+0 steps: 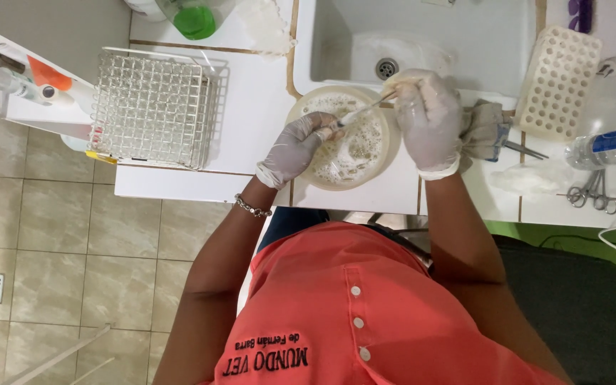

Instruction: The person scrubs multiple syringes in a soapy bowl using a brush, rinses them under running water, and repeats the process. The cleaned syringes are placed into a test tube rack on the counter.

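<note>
Head view: the gloved left hand (295, 148) grips the handle end of a thin long-handled brush (362, 111). Its long axis slants up-right to the gloved right hand (428, 117), closed round a small clear tube over the round cream basin (386, 153) of soapy water on the white table (251, 114).

I see a clear plastic bottle (607, 145) lying on its side at the counter's right edge, wrapped in a blue label. At the top, left of the sink, stands a green bottle (195, 18), cut off by the frame. No screens or signs show.
</note>
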